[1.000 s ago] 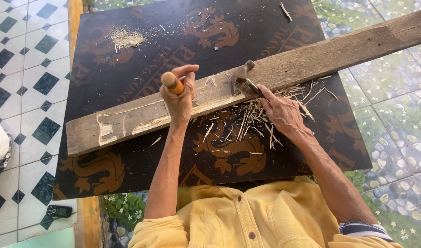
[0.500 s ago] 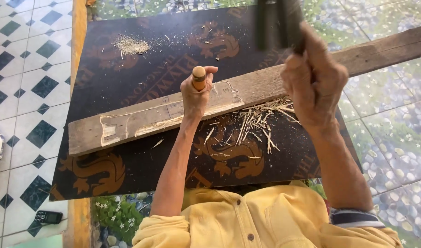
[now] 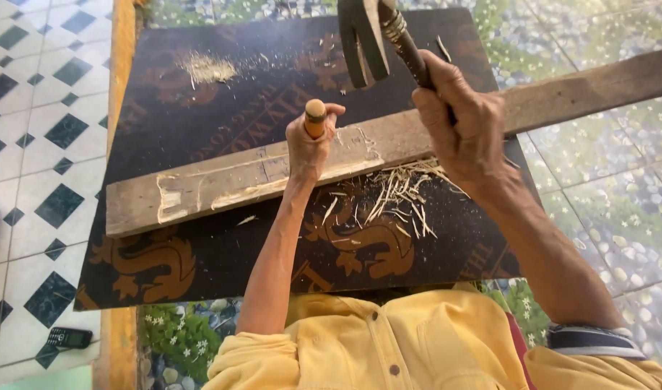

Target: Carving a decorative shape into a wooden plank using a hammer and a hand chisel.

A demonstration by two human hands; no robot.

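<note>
Dark plywood sheet (image 3: 201, 115) lies flat on the tiled floor (image 3: 612, 195), serving as the work surface; printed brown figures on it. Its left edge runs alongside an orange wooden strip (image 3: 120, 72); its near edge ends just ahead of the person's yellow shirt (image 3: 389, 347).

A long weathered plank (image 3: 223, 180) lies diagonally across the sheet, low at left, rising to the right, its right end reaching out past the sheet's edge over the floor. Pale chipped cuts show on its near edge.

Open room: the sheet's far half behind the plank is mostly free, only a small heap of sawdust (image 3: 205, 68) at upper left. Near side of the plank is crowded by a scatter of wood splinters (image 3: 399, 198) between the two forearms.

Left hand (image 3: 311, 141): grip closed tight round a chisel handle (image 3: 316, 115), upright, rounded wooden butt showing above the fist; hand rests against the plank's near edge. The blade is hidden by the hand.

Right hand (image 3: 461, 123): grip wrapped fully around the handle of a claw hammer (image 3: 367, 36), raised above the plank, head high, well apart from the chisel butt.

A small dark phone (image 3: 69, 337) lies on the tiles at lower left.
</note>
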